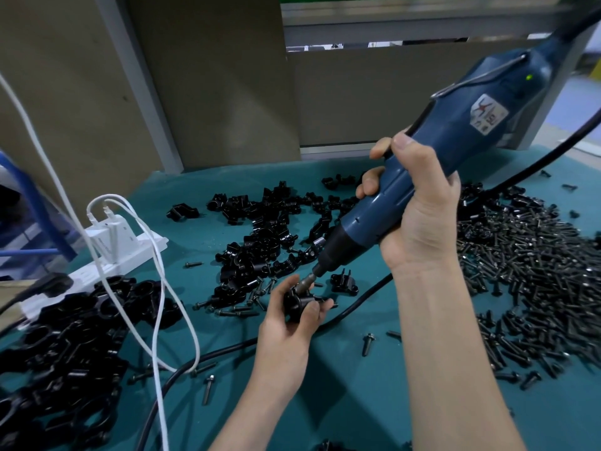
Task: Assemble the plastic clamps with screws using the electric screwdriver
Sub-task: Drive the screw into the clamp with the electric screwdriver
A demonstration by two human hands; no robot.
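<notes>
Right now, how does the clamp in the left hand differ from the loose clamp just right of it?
The held clamp is gripped by the left hand, off the mat; the loose clamp lies on the mat, untouched. The electric screwdriver, held in the right hand, has its bit on the held clamp; nothing touches the loose clamp. Both are black.

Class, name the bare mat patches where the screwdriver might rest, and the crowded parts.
Bare mat lies left of the right forearm, below the black cable; more beyond the power strip. Crowded: screw heap right, clamps centre and left.
</notes>
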